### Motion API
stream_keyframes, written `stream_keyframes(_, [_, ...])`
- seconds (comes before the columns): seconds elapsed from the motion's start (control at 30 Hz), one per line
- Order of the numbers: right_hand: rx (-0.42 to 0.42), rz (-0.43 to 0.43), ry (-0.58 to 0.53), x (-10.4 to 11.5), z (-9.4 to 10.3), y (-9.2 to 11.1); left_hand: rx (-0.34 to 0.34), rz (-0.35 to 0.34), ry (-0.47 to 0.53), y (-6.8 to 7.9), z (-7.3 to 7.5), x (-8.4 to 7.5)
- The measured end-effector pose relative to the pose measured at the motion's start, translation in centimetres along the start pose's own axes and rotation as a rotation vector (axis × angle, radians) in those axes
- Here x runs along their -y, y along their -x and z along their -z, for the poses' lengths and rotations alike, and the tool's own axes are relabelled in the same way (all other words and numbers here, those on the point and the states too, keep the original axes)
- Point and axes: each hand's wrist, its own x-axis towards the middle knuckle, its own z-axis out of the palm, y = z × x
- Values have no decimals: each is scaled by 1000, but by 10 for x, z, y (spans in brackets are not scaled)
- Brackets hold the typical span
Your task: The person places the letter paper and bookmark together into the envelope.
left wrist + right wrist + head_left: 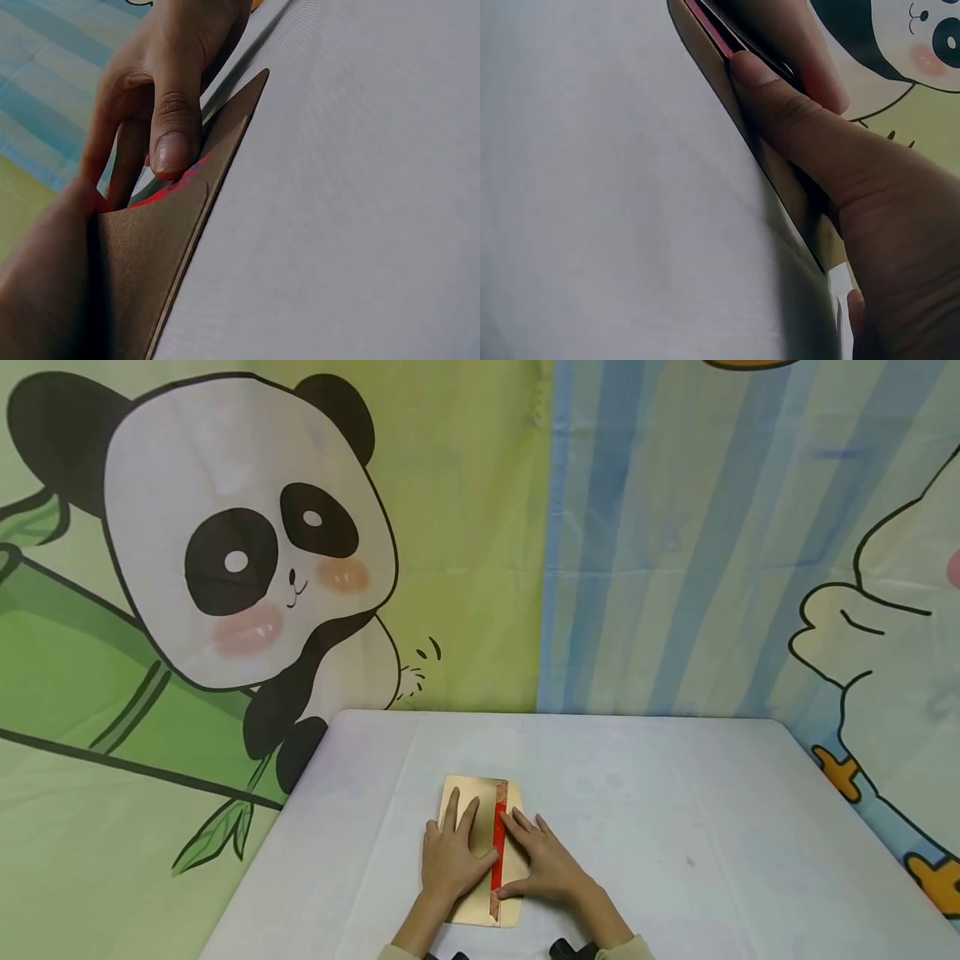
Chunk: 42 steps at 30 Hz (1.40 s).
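Observation:
A flat tan card folder or booklet [480, 902], its exact kind unclear, lies lengthwise on the table. Down its right part runs a narrow red strip [498, 831] with brownish ends. My left hand [453, 860] rests on the tan surface with fingers spread, the thumb reaching to the strip's left edge. On the other side, my right hand [551, 864] touches the strip with fingertips higher up and the thumb near its lower end. In the left wrist view, the right thumb [174, 146] presses beside the red, where the tan card [150, 255] looks bent.
A white-covered table [675, 810] spreads around the card. Behind it hangs a printed cloth with a panda [247, 460] and blue stripes. Black objects [573, 950] sit by the wrists at the bottom edge.

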Motion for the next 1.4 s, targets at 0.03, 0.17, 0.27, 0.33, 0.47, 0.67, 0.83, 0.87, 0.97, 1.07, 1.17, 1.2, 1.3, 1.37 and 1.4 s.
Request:
stream_keyframes(0.03, [-4, -5, 11, 1, 0, 0, 0, 2, -1, 0, 1, 0])
stream_keyframes(0.17, [-24, 15, 38, 1, 0, -1, 7, 12, 1, 0, 1, 1])
stream_keyframes(0.27, [-37, 47, 52, -1, 0, -1, 14, 14, 5, 0, -1, 1])
stream_keyframes(0.33, [-45, 62, 65, -3, 0, -1, 18, 11, 6, -1, -2, 1])
stream_keyframes(0.47, [-61, 79, 111, -8, 0, 0, 18, 6, 9, 0, -3, 1])
stream_keyframes(0.67, [-114, 119, 106, -16, 5, 3, 9, -1, 21, 0, -2, 0])
stream_keyframes(0.83, [-117, 142, 97, -18, 5, 1, 8, -3, 21, 0, -2, 0])
stream_keyframes(0.87, [-108, 139, 89, -18, 5, 0, 10, -2, 19, 0, -2, 0])
stream_keyframes(0.97, [-83, 119, 75, -16, 2, -2, 18, -2, 8, 1, -2, 0])
stream_keyframes(1.07, [-84, 119, 63, -14, 0, -3, 23, -6, 4, 1, -3, -1])
stream_keyframes(1.17, [-104, 132, 73, -13, -1, -5, 16, -7, 7, 2, -3, -1])
stream_keyframes(1.2, [-109, 136, 77, -12, -1, -5, 13, -7, 7, 1, -3, -1])
stream_keyframes(1.3, [-115, 128, 100, -10, -2, -7, 4, -6, 3, 1, -2, 0])
stream_keyframes(1.37, [-113, 122, 105, -9, -2, -7, 7, -9, 0, 0, -2, 0])
stream_keyframes(1.4, [-113, 121, 111, -9, -2, -7, 10, -10, -1, 0, -2, 0])
